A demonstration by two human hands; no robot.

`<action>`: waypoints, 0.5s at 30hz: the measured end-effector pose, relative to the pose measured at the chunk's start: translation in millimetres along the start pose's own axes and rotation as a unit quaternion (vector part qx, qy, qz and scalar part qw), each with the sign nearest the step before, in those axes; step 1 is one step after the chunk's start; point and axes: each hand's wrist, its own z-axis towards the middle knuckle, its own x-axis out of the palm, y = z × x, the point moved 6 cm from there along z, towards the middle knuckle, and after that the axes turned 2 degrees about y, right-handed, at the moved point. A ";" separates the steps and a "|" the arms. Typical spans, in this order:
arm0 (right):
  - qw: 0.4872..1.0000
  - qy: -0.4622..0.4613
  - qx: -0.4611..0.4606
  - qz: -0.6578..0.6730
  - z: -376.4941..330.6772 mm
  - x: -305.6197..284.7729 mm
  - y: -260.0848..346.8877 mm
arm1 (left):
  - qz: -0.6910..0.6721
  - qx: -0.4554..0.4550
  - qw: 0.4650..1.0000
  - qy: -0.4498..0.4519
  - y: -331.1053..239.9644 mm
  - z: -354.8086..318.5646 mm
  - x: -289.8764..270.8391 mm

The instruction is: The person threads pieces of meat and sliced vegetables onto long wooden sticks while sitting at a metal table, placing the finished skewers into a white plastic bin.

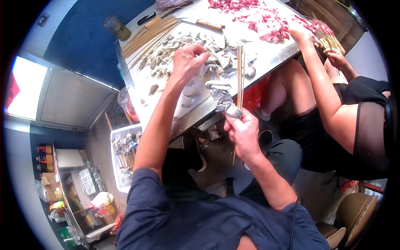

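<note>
Holding the mushroom skewer and bare sticks in your right grip by the near edge of the counter, you point its long axis away and slightly left, your left grip over loose mushrooms, contents hidden.

Left arm stretched forward, left hand back-up, fingers bent; right forearm angled forward and inward, right hand clenched, thumb uppermost.
</note>
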 end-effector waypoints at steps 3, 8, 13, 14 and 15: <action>1.000 -0.002 0.000 -0.008 -0.7 1.4 3.7 | 0.103 0.049 0.993 0.038 -6.6 10.1 9.8; 1.000 0.002 0.007 -0.008 -0.3 1.2 2.3 | -0.005 -0.064 0.993 0.101 -0.7 6.2 4.6; 1.000 0.005 0.004 -0.012 -2.6 2.2 4.5 | -0.092 -0.063 0.989 0.099 12.5 -6.2 -8.2; 1.000 0.008 0.004 -0.013 -2.6 2.6 4.2 | -0.104 -0.088 0.988 0.069 15.3 -7.8 -12.8; 1.000 0.011 0.004 -0.013 -2.5 3.0 3.9 | -0.117 -0.112 0.986 0.040 18.2 -10.1 -17.8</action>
